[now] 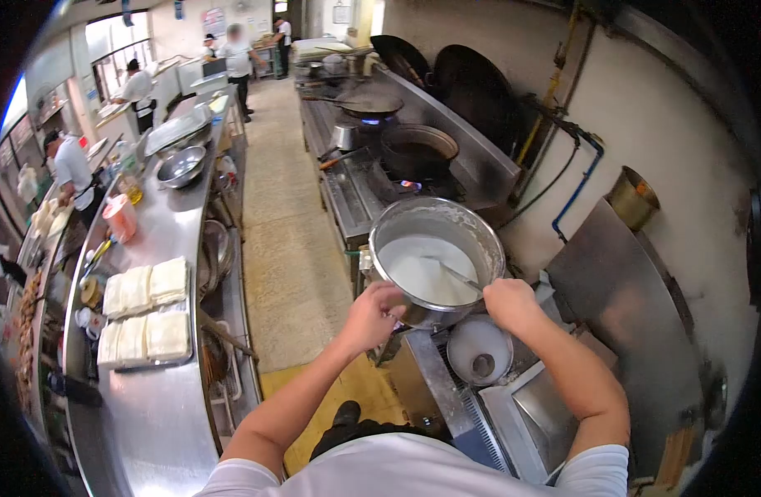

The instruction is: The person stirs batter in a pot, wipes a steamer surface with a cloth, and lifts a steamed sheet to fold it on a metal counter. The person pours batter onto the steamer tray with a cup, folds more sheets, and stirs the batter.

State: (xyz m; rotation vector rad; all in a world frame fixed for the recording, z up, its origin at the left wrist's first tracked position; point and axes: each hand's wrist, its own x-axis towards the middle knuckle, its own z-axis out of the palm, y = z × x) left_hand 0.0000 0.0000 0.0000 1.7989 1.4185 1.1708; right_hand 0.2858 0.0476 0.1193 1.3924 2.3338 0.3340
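Note:
A large steel pot (437, 313) holds a white liquid (422, 263) and has white residue along its inner wall. My right hand (513, 305) is closed around the handle of a long metal stirring utensil (456, 274) at the pot's near right rim. The utensil slants down into the liquid, which hides its far end. At the near left side of the pot is my left hand (372, 316), fingers loosely curled and apart with nothing seen in them. Whether it touches the rim, I cannot tell. A smaller metal pot (480, 352) with cloudy content stands below my right hand.
Woks sit over lit burners on the stove (330, 178) ahead. On the left, a steel counter (161, 414) carries trays of white slabs (146, 313), a metal bowl (181, 166) and an orange-white container (121, 217). Several people work farther back along the aisle (281, 215).

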